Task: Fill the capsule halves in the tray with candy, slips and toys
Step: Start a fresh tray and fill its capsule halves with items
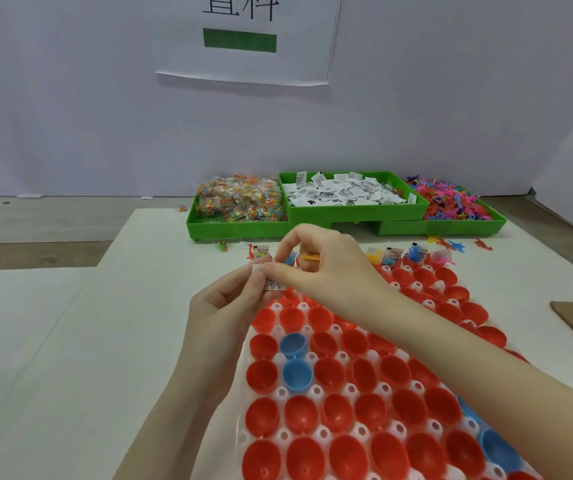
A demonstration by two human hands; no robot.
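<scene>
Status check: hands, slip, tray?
Left hand and right hand both pinch one slip. Tray capsule halves mostly empty. Nothing blocking.

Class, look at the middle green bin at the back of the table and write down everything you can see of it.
The middle green bin looks like moulded plastic, rectangular, with upright walls. It is heaped with small white printed paper slips, some leaning on its rim. It sits raised, its ends resting on the candy bin and the toy bin at either side. Neither hand touches it.
</scene>
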